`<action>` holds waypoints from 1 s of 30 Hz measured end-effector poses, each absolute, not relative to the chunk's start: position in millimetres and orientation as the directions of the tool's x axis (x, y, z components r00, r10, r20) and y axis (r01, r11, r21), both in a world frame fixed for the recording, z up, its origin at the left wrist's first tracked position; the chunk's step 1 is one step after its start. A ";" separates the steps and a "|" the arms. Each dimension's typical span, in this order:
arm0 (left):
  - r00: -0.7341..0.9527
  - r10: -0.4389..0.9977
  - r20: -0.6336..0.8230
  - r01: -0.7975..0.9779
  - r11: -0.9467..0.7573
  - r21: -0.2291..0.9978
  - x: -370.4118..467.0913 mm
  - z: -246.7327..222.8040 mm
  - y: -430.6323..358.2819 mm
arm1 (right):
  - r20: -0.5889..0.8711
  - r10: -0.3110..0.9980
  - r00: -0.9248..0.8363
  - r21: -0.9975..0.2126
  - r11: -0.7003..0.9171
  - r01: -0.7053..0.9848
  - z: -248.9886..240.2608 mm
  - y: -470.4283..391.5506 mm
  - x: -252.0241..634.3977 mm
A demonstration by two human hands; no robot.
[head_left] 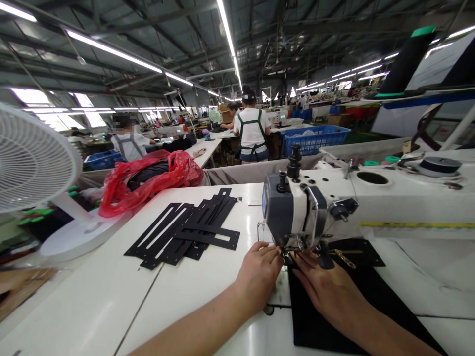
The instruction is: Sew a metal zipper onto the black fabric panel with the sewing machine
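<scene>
A black fabric piece (311,321) lies on the sewing machine's bed and hangs toward me, its upper edge under the head of the white sewing machine (297,207). My left hand (260,272) is left of the needle area, fingers bent and close together, fingertips at the fabric's edge; what they pinch is hidden. Flat on the fabric, just right of the needle, rests my right hand (328,282) with its fingers stretched out. A gold zipper pull (345,259) shows beside it on the black material. The needle itself is hidden.
Several black slotted strips (193,227) lie in a loose pile on the white table (200,306). Behind them is a red plastic bag (156,173); a white fan (33,158) stands left. Co-workers and a blue basket (315,140) are farther back.
</scene>
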State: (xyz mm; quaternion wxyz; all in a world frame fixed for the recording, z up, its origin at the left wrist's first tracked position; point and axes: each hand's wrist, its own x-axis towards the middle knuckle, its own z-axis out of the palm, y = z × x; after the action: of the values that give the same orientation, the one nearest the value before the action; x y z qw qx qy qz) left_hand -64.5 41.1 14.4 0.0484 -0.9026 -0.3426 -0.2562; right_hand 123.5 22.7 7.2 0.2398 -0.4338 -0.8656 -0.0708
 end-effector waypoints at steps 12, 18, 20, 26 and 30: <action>0.680 0.582 0.446 0.622 -0.780 0.069 -65.5 15.6 35.9 | 0.545 0.670 -0.504 -0.076 0.638 0.766 4.4 19.9 124.2; 0.661 0.621 0.421 0.618 -0.769 0.163 -66.2 13.1 39.0 | 0.532 0.670 -0.518 -0.042 0.632 0.774 0.1 23.9 124.5; 0.626 0.638 0.448 0.599 -0.761 0.249 -67.8 12.5 37.9 | 0.542 0.681 -0.492 0.004 0.584 0.812 -3.8 23.9 126.7; 0.276 0.923 0.269 0.405 -0.366 0.838 -75.4 22.6 5.4 | 0.548 0.694 -0.467 0.144 0.472 0.870 -10.7 -12.1 139.9; 0.258 0.932 -0.255 -0.122 0.293 0.948 -70.5 35.2 -23.8 | 0.517 0.713 -0.474 0.207 0.433 0.877 -10.7 -60.9 141.7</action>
State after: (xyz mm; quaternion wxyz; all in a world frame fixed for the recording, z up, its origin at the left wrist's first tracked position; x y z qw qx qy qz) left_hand -70.5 -23.8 35.2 -0.6597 -0.4401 -0.4599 -0.3995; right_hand 141.7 -60.9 -10.7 0.1793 -0.4804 -0.8273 -0.2294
